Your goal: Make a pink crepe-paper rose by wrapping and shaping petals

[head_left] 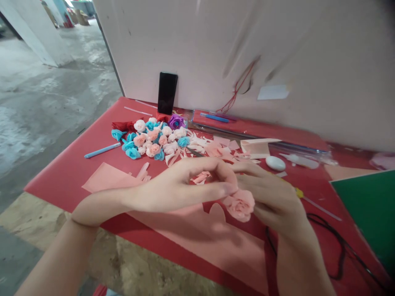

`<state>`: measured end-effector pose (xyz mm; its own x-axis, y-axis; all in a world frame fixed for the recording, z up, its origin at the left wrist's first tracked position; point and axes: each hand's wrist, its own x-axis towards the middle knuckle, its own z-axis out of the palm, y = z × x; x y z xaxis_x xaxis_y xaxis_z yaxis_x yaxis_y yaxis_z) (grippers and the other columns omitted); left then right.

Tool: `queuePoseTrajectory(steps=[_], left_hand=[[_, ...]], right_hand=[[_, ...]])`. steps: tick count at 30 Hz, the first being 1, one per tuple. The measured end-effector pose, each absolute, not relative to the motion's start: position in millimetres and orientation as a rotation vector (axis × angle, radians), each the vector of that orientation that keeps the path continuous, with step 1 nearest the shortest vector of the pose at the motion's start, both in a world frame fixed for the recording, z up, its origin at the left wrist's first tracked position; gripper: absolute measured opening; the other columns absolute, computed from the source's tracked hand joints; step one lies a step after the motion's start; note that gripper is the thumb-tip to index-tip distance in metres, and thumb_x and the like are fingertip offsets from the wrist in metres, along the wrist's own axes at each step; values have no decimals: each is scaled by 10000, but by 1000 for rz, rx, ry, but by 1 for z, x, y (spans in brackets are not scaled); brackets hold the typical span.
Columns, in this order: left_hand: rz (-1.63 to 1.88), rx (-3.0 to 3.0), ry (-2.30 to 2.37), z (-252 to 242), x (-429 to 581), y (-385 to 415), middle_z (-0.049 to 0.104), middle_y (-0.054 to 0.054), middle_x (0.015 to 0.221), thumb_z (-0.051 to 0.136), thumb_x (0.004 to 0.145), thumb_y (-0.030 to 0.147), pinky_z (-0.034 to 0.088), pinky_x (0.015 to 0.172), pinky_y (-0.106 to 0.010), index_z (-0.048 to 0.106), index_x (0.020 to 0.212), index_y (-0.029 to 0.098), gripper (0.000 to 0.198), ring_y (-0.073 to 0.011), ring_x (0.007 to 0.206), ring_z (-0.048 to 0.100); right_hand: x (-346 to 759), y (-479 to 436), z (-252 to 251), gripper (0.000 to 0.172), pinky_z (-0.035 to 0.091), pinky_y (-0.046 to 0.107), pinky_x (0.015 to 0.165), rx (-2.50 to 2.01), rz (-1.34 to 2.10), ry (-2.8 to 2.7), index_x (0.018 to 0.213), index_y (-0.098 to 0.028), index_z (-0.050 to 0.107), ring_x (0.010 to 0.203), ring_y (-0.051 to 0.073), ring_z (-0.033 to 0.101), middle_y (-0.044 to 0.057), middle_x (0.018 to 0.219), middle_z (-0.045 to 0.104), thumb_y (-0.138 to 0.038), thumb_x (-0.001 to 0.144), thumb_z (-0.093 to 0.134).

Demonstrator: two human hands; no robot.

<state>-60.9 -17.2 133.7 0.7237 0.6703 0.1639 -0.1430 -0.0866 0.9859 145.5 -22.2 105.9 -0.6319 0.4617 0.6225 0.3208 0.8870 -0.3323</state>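
Observation:
Both my hands meet over the red table [64,172] around a pink paper rose [240,204]. My left hand [188,185] reaches in from the left, its fingers curled and pinched on the top of the rose. My right hand [271,197] cups the rose from the right and below, fingers closed on it. A pink paper sheet [216,238] lies under my hands. Behind them sits a pile of finished small paper roses [151,139] in white, pink and blue, with one purple rose [176,121].
A black phone [167,93] leans upright against the white wall. A light blue pen [103,150] lies at the left, pink paper scraps [216,148] and a white oval object [275,163] in the middle, a green sheet [367,205] at the right, a black cable [339,246] near my right wrist.

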Motion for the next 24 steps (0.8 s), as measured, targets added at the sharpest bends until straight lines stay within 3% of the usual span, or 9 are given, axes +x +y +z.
queuePoseTrajectory(steps=[7, 13, 20, 24], left_hand=[[756, 1565, 493, 135, -57, -21, 578, 6, 767, 525, 883, 179, 472, 664, -194, 526, 800, 162, 84, -76, 686, 538], [880, 1639, 444, 137, -57, -22, 590, -7, 840, 567, 846, 128, 493, 749, -194, 515, 827, 165, 67, -87, 790, 578], [795, 1710, 439, 141, -61, -23, 664, -33, 896, 442, 851, 37, 503, 799, -217, 557, 809, 162, 175, -114, 880, 629], [766, 1701, 461, 145, -63, -25, 691, -51, 922, 479, 864, 80, 504, 819, -216, 575, 808, 148, 130, -119, 918, 640]], right_hand=[[147, -20, 106, 193, 542, 349, 736, -551, 176, -2286, 883, -192, 647, 922, 199, 645, 70, 901, 741, -89, 880, 483], [143, -19, 109, 178, 549, 371, 706, -485, 119, -2262, 866, -179, 632, 909, 220, 646, 77, 881, 745, -57, 852, 502], [146, -18, 109, 190, 551, 370, 693, -500, 44, -2282, 882, -193, 624, 894, 223, 656, 74, 860, 737, -56, 852, 495], [146, -20, 110, 199, 538, 349, 653, -540, -32, -2310, 910, -199, 609, 868, 215, 652, 73, 838, 738, -75, 875, 458]])
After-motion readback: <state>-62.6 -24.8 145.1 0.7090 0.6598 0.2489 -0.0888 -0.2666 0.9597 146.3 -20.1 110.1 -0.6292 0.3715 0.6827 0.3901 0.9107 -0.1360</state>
